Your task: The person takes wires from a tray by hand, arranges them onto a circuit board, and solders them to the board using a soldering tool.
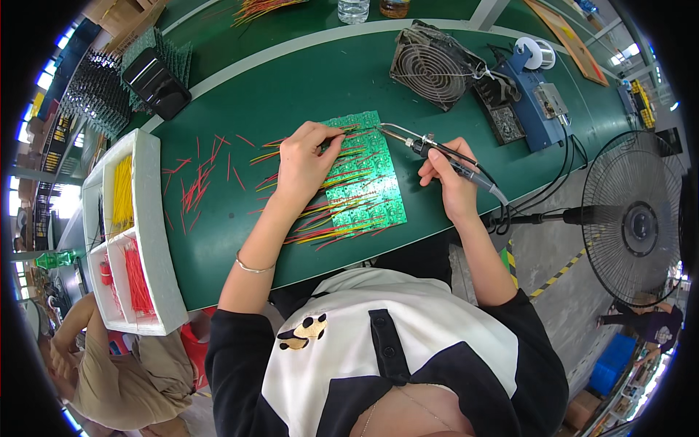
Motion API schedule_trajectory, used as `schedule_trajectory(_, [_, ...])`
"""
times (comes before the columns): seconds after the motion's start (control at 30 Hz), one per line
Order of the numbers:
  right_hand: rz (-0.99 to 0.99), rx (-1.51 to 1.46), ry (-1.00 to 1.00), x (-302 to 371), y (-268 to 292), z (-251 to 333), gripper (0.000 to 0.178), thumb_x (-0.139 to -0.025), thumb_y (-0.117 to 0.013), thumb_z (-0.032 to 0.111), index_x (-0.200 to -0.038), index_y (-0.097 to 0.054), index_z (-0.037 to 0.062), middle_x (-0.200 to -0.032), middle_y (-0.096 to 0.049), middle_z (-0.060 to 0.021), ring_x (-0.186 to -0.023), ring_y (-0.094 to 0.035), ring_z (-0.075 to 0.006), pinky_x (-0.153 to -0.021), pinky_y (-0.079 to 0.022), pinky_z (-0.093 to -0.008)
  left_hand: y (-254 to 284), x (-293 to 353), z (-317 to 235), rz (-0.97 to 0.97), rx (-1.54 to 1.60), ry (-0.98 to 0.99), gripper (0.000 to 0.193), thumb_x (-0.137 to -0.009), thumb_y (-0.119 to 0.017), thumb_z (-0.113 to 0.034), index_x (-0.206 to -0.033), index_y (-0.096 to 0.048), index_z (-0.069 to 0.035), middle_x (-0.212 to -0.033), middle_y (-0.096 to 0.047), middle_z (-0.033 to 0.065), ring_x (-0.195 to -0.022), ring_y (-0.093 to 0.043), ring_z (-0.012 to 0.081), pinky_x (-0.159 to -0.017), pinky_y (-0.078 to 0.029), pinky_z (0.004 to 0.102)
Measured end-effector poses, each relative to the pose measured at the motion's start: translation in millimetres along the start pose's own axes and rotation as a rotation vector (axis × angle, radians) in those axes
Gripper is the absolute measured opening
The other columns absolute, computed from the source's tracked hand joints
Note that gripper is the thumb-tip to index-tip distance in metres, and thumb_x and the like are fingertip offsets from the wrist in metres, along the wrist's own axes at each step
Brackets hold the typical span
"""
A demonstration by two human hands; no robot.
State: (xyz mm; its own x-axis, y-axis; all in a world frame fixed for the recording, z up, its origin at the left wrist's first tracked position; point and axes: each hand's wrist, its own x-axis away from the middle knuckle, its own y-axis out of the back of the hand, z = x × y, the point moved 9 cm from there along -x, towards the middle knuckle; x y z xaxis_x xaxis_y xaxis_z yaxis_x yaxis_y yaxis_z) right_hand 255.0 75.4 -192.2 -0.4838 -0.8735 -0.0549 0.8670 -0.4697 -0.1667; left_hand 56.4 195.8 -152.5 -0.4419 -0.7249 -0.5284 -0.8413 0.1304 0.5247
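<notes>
On the green table lies a green circuit board panel (390, 191), with rows of red, yellow and dark wires (312, 223) reaching out past its left side. My left hand (309, 159) is over the panel's far left part, thumb and forefinger pinched on a thin wire whose colour I cannot make out. In my right hand (453, 179) is a soldering iron (421, 146) with a thin curved metal tube fixed to it. Its tip points left, at the panel's far right part, close to my left fingertips. A cable trails from the iron's rear.
Loose red wires (196, 182) are scattered left of the panel, beside a white foam box (169, 269) of yellow and red wires. A dark box fan (429, 64) and a blue solder feeder (535, 109) stand at the far right. A large fan (633, 218) is right of the table; another person (124, 364) sits left.
</notes>
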Motion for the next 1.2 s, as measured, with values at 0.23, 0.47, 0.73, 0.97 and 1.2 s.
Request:
schedule_trajectory(0.23, [-0.021, -0.053, 0.02, 0, 3, 2, 0.018, -0.085, -0.061, 0.012, -0.081, -0.046, 0.0022, -0.065, -0.061, -0.0125, -0.051, -0.057, -0.0141, -0.051, -0.045, -0.0236, 1, 0, -1, -0.017, 0.029, -0.021, 0.008, -0.074, -0.068, -0.004, -0.081, -0.067, -0.003, -0.075, -0.061, 0.0064, -0.051, -0.052, 0.0138, -0.047, -0.042, 0.0248])
schedule_trajectory(0.47, [-0.027, -0.044, 0.031, 0, 5, 2, 0.015, -0.086, -0.058, 0.01, -0.082, -0.046, 0.0039, -0.065, -0.06, -0.0121, -0.051, -0.056, -0.0142, -0.05, -0.046, -0.0226, -1, 0, -1, 0.02, 0.02, 0.005, 0.008, -0.074, -0.068, -0.004, -0.082, -0.067, -0.003, -0.077, -0.06, 0.0067, -0.054, -0.054, 0.0148, -0.048, -0.044, 0.0252])
schedule_trajectory(0.73, [-0.251, -0.169, 0.133, 4, 32, 10, 0.016, -0.086, -0.06, 0.013, -0.084, -0.047, 0.0031, -0.065, -0.06, -0.0112, -0.052, -0.057, -0.0137, -0.049, -0.046, -0.0233, -1, 1, -5, 0.069, -0.028, 0.028, 0.011, -0.075, -0.067, -0.005, -0.086, -0.066, -0.002, -0.08, -0.059, 0.0074, -0.061, -0.058, 0.0184, -0.053, -0.048, 0.0277])
schedule_trajectory(0.97, [-0.275, -0.206, 0.154, 6, 35, 13, 0.015, -0.086, -0.059, 0.012, -0.085, -0.048, 0.003, -0.065, -0.06, -0.0106, -0.051, -0.056, -0.0131, -0.049, -0.045, -0.0227, 13, -8, -4, 0.211, -0.049, 0.047, 0.014, -0.077, -0.066, -0.008, -0.088, -0.064, 0.0, -0.083, -0.06, 0.0114, -0.065, -0.06, 0.0228, -0.061, -0.05, 0.0299])
schedule_trajectory(1.2, [-0.287, -0.203, 0.157, 9, 40, 15, 0.014, -0.087, -0.059, 0.013, -0.085, -0.048, 0.0041, -0.065, -0.059, -0.0086, -0.052, -0.055, -0.0116, -0.051, -0.044, -0.022, 82, -7, 2, 0.199, -0.067, 0.19, 0.01, -0.077, -0.063, -0.002, -0.086, -0.068, -0.001, -0.075, -0.06, 0.0062, -0.057, -0.046, 0.0088, -0.048, -0.033, 0.0219])
